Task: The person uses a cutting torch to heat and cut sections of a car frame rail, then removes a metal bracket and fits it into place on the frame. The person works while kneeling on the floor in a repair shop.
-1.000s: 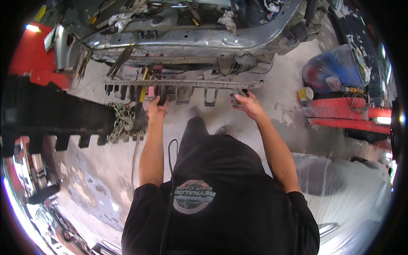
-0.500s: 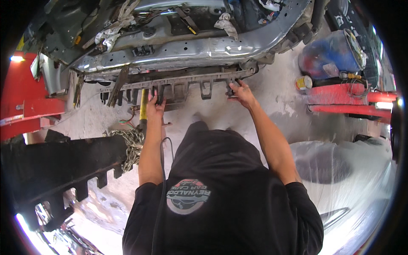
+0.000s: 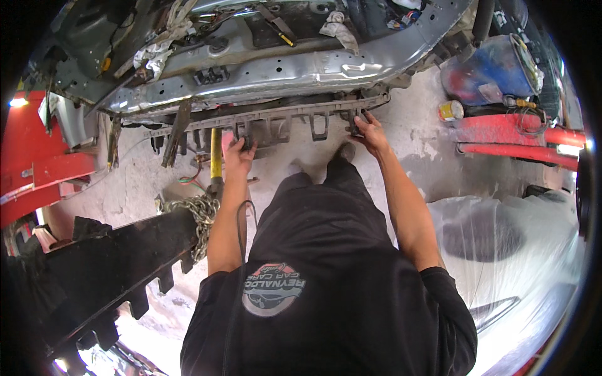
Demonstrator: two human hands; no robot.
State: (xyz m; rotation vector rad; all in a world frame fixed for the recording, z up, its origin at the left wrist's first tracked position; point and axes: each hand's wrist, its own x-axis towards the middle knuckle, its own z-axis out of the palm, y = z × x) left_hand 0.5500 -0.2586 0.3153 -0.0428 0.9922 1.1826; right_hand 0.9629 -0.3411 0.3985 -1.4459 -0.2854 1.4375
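Observation:
A long grey-brown plastic strip with slots and hanging tabs (image 3: 295, 119) runs along the underside of the car body's metal edge (image 3: 263, 85). My left hand (image 3: 239, 155) reaches up to one tab left of the middle, thumb and fingers closed around it. Near the strip's right end, my right hand (image 3: 371, 133) grips another dark tab between thumb and fingers. The fingertips of both hands are partly hidden by the tabs. Whether the strip is fixed to the car I cannot tell.
A yellow post (image 3: 216, 153) and a chain (image 3: 204, 216) stand by my left forearm, beside a black notched beam (image 3: 125, 257). Red lift arms (image 3: 501, 128), a blue drum (image 3: 486, 72) and a small can (image 3: 451, 111) are at right. Plastic sheeting (image 3: 501, 250) covers something behind.
My right shoe has come forward into view under the strip. Both hands keep their hold on the tabs, and the whole view has shifted slightly.

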